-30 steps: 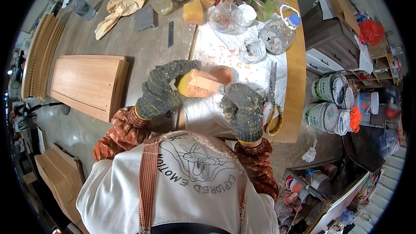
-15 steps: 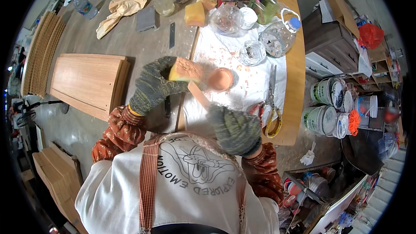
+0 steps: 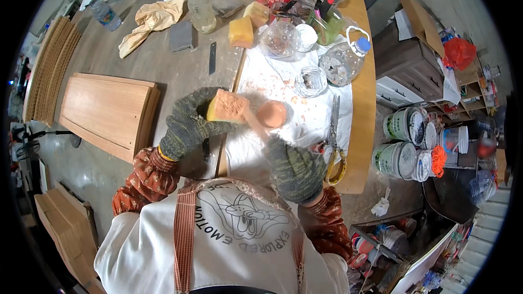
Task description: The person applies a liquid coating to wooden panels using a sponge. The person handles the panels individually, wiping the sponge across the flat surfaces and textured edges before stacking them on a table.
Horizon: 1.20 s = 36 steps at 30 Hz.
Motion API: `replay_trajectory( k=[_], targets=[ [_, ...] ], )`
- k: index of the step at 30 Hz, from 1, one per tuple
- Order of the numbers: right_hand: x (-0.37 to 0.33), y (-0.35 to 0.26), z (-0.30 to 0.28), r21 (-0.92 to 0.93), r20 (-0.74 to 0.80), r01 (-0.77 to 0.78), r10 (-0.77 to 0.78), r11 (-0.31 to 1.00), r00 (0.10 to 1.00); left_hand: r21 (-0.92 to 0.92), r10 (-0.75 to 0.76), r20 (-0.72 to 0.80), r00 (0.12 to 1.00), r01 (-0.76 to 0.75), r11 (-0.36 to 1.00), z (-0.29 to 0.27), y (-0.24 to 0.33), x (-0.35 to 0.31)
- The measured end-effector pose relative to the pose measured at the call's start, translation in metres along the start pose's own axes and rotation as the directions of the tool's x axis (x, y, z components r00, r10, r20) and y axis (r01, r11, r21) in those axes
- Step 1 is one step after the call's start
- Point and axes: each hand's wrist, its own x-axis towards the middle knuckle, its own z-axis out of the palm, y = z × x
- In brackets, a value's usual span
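My left hand [image 3: 190,121], in a grey-green knit glove, is closed around a yellow sponge [image 3: 227,105] whose upper face is coated with pinkish-orange paste. In my right hand [image 3: 297,170], gloved the same way, is a flat stick [image 3: 255,124], blurred by motion. Its far end meets or overlaps the sponge's right edge; actual contact cannot be told. Just right of the sponge, a small round cup [image 3: 271,115] of the same paste stands on a white cloth [image 3: 250,155] spotted with paste. My right fingertips are partly hidden behind the glove's back.
Yellow-handled scissors [image 3: 336,166] lie right of my right hand. Beyond the cup stand a clear jar [image 3: 310,81], a large plastic jug [image 3: 343,64] and several bottles. Stacked wooden panels [image 3: 106,111] sit at left. Farther back are sponge blocks [image 3: 241,32], a grey block [image 3: 181,36] and a crumpled cloth [image 3: 152,22].
The stick's far end has moved from the sponge's lower edge up along its right edge. Both hands keep their grip. The whole view has shifted slightly.
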Motion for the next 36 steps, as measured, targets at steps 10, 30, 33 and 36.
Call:
replay_trajectory(
  k=[10, 30, 33, 36],
  targets=[
    [-0.001, 0.039, -0.011, 0.233, 0.069, -0.191, 0.180, 0.954, 0.981, -0.174, -0.079, -0.211, 0.974, 0.042, 0.984, -0.012, 0.006, 0.013],
    [0.084, 0.208, 0.059, -0.134, -0.033, -0.510, 0.510, 0.850, 0.859, -0.255, -0.140, -0.347, 0.927, 0.051, 0.966, -0.028, -0.018, -0.034],
    [0.081, 0.229, 0.063, -0.031, 0.091, -0.560, 0.561, 0.828, 0.823, -0.184, -0.082, -0.405, 0.911, 0.006, 0.983, -0.029, -0.007, -0.038],
    [0.085, 0.229, 0.042, -0.201, 0.064, -0.479, 0.499, 0.855, 0.864, -0.276, -0.172, -0.456, 0.873, 0.045, 0.960, -0.042, -0.016, -0.056]
  ],
)
